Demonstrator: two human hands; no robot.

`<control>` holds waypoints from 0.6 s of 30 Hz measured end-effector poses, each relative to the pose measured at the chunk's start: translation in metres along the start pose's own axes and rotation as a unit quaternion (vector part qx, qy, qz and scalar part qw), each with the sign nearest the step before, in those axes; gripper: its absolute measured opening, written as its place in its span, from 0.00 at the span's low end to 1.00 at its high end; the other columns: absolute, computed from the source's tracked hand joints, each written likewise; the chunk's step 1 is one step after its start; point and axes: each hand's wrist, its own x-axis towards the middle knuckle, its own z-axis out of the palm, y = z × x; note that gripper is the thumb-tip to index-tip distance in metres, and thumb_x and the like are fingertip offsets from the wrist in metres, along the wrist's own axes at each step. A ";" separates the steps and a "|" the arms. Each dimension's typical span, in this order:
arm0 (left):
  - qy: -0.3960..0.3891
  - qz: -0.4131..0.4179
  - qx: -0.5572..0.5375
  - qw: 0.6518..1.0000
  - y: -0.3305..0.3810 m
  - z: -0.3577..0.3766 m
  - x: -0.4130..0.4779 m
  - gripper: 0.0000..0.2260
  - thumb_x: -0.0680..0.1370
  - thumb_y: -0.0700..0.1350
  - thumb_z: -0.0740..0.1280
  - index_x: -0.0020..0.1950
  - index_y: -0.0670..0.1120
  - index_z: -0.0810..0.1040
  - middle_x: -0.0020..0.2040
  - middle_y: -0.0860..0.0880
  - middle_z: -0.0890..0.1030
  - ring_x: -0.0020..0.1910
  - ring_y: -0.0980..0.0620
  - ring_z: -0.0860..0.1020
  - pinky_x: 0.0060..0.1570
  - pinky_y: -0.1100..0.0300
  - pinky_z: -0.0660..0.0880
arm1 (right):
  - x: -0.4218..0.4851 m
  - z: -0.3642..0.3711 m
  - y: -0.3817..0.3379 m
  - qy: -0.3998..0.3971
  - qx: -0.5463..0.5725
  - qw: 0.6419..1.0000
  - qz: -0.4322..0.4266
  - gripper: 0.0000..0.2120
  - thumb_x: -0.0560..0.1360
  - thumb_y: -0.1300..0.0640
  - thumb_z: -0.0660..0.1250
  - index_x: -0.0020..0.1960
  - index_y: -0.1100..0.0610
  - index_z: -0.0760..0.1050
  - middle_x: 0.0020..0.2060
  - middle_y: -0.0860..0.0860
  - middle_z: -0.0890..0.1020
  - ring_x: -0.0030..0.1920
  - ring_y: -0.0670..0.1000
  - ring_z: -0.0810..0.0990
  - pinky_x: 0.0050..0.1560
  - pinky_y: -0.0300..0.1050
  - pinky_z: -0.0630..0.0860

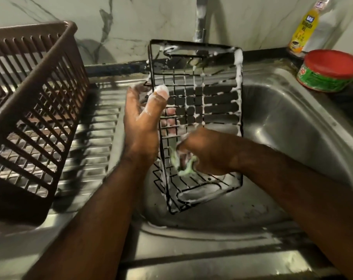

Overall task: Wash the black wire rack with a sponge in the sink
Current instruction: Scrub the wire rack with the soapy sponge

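The black wire rack (216, 98) stands on end over the steel sink (282, 122), its wires streaked with white foam. My left hand (141, 126) grips its left edge, the foamy thumb hooked over the front and the fingers showing behind the grid. My right hand (203, 152) holds a green sponge (183, 164) against the lower part of the rack. Its fingers are curled round the sponge.
A brown slatted plastic basket (30, 110) sits on the ribbed drainboard (94, 154) at the left. The tap (200, 23) rises behind the rack. At the right rim stand a yellow dishwash bottle (302, 31) and a red-lidded green tub (331, 69).
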 end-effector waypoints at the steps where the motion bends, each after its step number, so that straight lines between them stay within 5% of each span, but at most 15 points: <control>1: 0.009 0.008 -0.011 1.000 0.000 -0.001 0.001 0.25 0.70 0.58 0.71 0.61 0.49 0.69 0.56 0.42 0.77 0.51 0.38 0.80 0.50 0.34 0.78 | -0.001 0.001 0.000 -0.047 0.011 0.998 0.028 0.16 0.72 0.65 0.71 0.58 0.52 0.79 0.53 0.50 0.82 0.54 0.50 0.81 0.53 0.44 0.79; 4: 0.033 0.023 -0.029 0.999 0.003 0.000 0.000 0.26 0.69 0.59 0.69 0.62 0.49 0.69 0.55 0.44 0.77 0.53 0.38 0.81 0.48 0.38 0.80 | -0.007 -0.004 -0.001 -0.054 -0.018 0.997 0.054 0.16 0.73 0.59 0.73 0.59 0.52 0.78 0.53 0.49 0.81 0.52 0.49 0.80 0.53 0.45 0.79; 7: 0.056 0.039 -0.032 0.997 0.002 -0.001 0.001 0.25 0.69 0.61 0.69 0.61 0.49 0.68 0.55 0.47 0.76 0.57 0.34 0.80 0.51 0.36 0.80 | -0.012 -0.020 -0.005 0.176 0.058 0.982 0.038 0.12 0.73 0.57 0.73 0.56 0.54 0.80 0.46 0.47 0.82 0.42 0.42 0.79 0.45 0.36 0.79; 11: 0.048 0.045 -0.021 0.998 0.000 0.000 0.001 0.29 0.71 0.60 0.69 0.65 0.45 0.67 0.59 0.39 0.73 0.59 0.31 0.77 0.55 0.27 0.75 | -0.009 -0.026 -0.001 0.432 0.163 0.879 0.121 0.14 0.73 0.62 0.72 0.58 0.56 0.77 0.46 0.45 0.79 0.40 0.33 0.75 0.38 0.23 0.72; 13: 0.029 0.049 -0.011 0.998 0.000 0.000 -0.002 0.33 0.72 0.59 0.69 0.69 0.41 0.65 0.61 0.34 0.74 0.56 0.42 0.77 0.55 0.32 0.77 | -0.004 -0.020 -0.001 0.437 0.143 0.878 0.131 0.16 0.73 0.62 0.73 0.60 0.57 0.76 0.49 0.48 0.81 0.42 0.36 0.77 0.40 0.22 0.72; 16: -0.010 0.086 -0.003 0.996 0.000 0.004 -0.007 0.23 0.76 0.53 0.66 0.65 0.43 0.64 0.47 0.56 0.80 0.46 0.55 0.78 0.46 0.43 0.78 | 0.001 -0.014 -0.003 0.390 0.120 0.908 0.095 0.18 0.74 0.61 0.71 0.64 0.57 0.75 0.53 0.52 0.82 0.48 0.45 0.80 0.44 0.26 0.75; 18: -0.013 0.109 -0.029 0.994 -0.003 0.006 -0.008 0.19 0.78 0.48 0.64 0.63 0.44 0.62 0.42 0.59 0.78 0.41 0.58 0.78 0.40 0.49 0.77 | 0.001 -0.014 -0.002 0.343 0.124 0.929 0.056 0.16 0.74 0.63 0.69 0.62 0.57 0.77 0.51 0.51 0.82 0.47 0.45 0.79 0.45 0.30 0.76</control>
